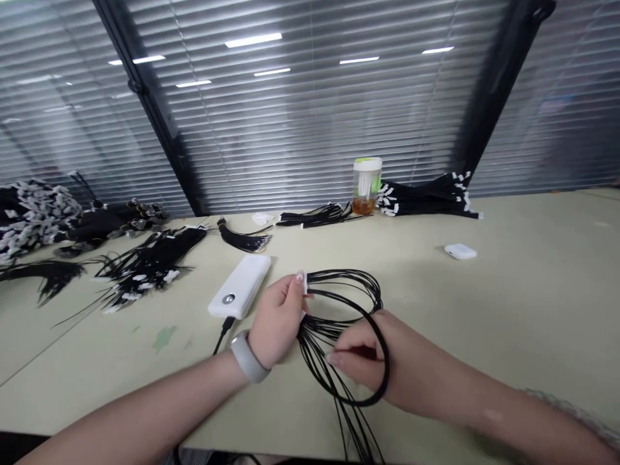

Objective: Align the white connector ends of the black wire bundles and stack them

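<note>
Between my hands is a looped bundle of thin black cables (pixel 346 274) with white connectors (pixel 305 283) at one end. My left hand (pixel 281 316) pinches the bundle at those connectors, thumb on top. Inside the loops, my right hand (pixel 372 358) has its thumb and index finger closed together among the strands; a thicker black loop passes over its fingers. Whether a single strand sits between those fingertips is too fine to make out. Loose cable ends hang down toward the table's front edge.
A white power bank (pixel 241 284) with a black cord lies left of my left hand. Black cable bundles (pixel 150 261) are spread at the left, more (pixel 426 196) at the back right beside a jar of amber liquid (pixel 367 185). A small white case (pixel 460 251) rests at right.
</note>
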Demonstrator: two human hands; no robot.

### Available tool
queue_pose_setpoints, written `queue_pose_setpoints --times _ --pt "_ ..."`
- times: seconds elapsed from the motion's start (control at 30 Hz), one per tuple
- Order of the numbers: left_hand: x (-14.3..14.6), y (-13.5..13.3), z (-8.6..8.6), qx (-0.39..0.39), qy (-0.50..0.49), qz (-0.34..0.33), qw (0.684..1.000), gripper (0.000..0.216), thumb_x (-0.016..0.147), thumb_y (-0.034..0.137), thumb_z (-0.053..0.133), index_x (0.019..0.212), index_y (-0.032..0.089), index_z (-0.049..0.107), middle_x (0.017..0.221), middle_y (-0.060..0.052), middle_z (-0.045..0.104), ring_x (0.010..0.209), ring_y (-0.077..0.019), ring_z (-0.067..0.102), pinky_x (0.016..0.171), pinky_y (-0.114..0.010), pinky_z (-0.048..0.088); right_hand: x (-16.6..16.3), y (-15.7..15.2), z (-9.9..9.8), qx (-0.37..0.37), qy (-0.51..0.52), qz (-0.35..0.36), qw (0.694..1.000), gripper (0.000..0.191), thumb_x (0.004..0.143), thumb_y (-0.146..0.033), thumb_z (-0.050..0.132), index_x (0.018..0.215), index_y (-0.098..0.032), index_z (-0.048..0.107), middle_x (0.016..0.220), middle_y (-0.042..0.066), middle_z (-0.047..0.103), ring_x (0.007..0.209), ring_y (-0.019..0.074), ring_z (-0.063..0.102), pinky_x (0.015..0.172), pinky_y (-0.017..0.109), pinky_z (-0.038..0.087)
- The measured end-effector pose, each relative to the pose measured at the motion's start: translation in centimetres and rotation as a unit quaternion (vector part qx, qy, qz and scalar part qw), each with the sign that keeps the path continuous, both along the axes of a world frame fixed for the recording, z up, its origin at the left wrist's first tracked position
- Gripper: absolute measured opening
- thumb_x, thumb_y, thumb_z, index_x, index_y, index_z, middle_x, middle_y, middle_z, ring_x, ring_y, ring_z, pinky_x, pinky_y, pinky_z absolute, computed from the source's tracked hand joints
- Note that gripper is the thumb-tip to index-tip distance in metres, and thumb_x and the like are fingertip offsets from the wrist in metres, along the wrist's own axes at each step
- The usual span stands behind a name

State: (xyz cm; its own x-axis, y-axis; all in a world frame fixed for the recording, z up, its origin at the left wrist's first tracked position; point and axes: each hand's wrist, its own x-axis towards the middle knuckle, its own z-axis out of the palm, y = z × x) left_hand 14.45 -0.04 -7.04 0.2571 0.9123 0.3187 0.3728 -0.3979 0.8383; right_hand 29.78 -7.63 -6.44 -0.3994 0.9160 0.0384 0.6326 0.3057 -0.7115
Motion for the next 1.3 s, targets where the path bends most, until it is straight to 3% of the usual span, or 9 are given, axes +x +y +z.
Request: queue_pose_setpoints --times 0.37,0.53,0.7,0.83,0.93,1.03,1.13,1.2,1.3 --pt "0.1 -0.4 0.0 0.021 0.024 -0.039 0.999 0.040 0.088 0.036 0.032 0.054 0.018 0.042 0.049 0.004 0.042 0.050 -0.0111 0.041 0.051 -0.023 0.032 -1.2 0.6 -1.7 0.110 -0.054 -0.032 0.992 0.018 0.077 -0.013 0.039 0.059 -0.016 0.045 0.050 -0.005 0.039 0.047 0.0054 0.031 0.044 0.019 0.023" --pt "0.1 -0.2 0.0 0.018 0.019 -0.029 0.999 0.040 0.088 0.038 0.031 0.056 0.018 0.044 0.049 0.004 0.043 0.050 -0.0115 0.042 0.052 -0.024 0.033 0.4 0.7 -0.6 0.142 -0.152 -0.051 0.977 0.016 0.072 -0.014 0.045 0.057 -0.018 0.050 0.042 -0.006 0.034 0.040 0.0059 0.024 0.039 0.020 0.018" --pt "0.0 0.2 -0.2 0.010 0.019 -0.020 1.000 0.041 0.088 0.039 0.031 0.056 0.018 0.044 0.050 0.003 0.044 0.052 -0.0121 0.045 0.055 -0.024 0.035 3.6 1.3 1.6 0.224 -0.232 -0.143 0.936 0.012 0.068 -0.015 0.052 0.059 -0.020 0.058 0.043 -0.003 0.046 0.040 0.0086 0.038 0.041 0.022 0.024" --pt "0.0 0.1 -0.3 -0.002 0.017 -0.026 1.000 0.041 0.088 0.040 0.030 0.056 0.018 0.045 0.049 0.003 0.044 0.053 -0.0126 0.046 0.054 -0.024 0.035 4.7 1.6 3.0 0.344 -0.032 -0.267 0.900 0.008 0.072 -0.018 0.057 0.075 -0.022 0.064 0.057 -0.001 0.060 0.049 0.0107 0.052 0.046 0.023 0.038" --pt "0.1 -0.2 -0.3 -0.002 0.016 -0.032 0.999 0.041 0.088 0.039 0.031 0.056 0.017 0.045 0.050 0.003 0.046 0.053 -0.0122 0.047 0.055 -0.024 0.035 4.1 1.3 3.3 0.367 0.232 -0.219 0.874 0.016 0.076 -0.019 0.057 0.091 -0.022 0.063 0.093 0.004 0.064 0.083 0.0160 0.060 0.069 0.028 0.049" --pt "0.1 -0.3 -0.3 0.002 0.015 -0.041 0.999 0.041 0.088 0.038 0.031 0.056 0.017 0.046 0.050 0.003 0.047 0.051 -0.0112 0.045 0.054 -0.023 0.035 3.7 1.0 3.5 0.340 0.375 -0.182 0.843 0.015 0.080 -0.022 0.055 0.094 -0.023 0.062 0.093 0.003 0.063 0.076 0.0136 0.061 0.071 0.030 0.051" --pt "0.0 -0.3 -0.5 0.013 0.012 -0.054 0.998 0.041 0.088 0.038 0.031 0.056 0.017 0.046 0.049 0.003 0.046 0.051 -0.0109 0.044 0.053 -0.022 0.035 4.1 1.1 3.7 0.304 0.397 -0.206 0.841 0.025 0.080 -0.024 0.056 0.105 -0.025 0.056 0.061 -0.003 0.060 0.050 0.0095 0.054 0.050 0.025 0.050" --pt "-0.1 -0.4 -0.7 0.018 0.013 -0.059 0.998 0.041 0.088 0.037 0.031 0.056 0.017 0.046 0.051 0.003 0.047 0.052 -0.0109 0.045 0.055 -0.022 0.036 4.3 1.4 3.6 0.251 0.364 -0.217 0.870 0.034 0.080 -0.026 0.057 0.113 -0.026 0.049 0.052 -0.006 0.056 0.039 0.0083 0.048 0.038 0.021 0.044" --pt "-0.2 -0.4 -0.8 0.015 0.013 -0.061 0.998 0.039 0.088 0.037 0.031 0.058 0.017 0.046 0.051 0.002 0.049 0.052 -0.0109 0.047 0.056 -0.022 0.037 4.0 1.9 2.9 0.153 0.280 -0.194 0.928 0.017 0.079 -0.032 0.056 0.091 -0.021 0.054 0.056 -0.004 0.058 0.039 0.0072 0.049 0.037 0.019 0.042"
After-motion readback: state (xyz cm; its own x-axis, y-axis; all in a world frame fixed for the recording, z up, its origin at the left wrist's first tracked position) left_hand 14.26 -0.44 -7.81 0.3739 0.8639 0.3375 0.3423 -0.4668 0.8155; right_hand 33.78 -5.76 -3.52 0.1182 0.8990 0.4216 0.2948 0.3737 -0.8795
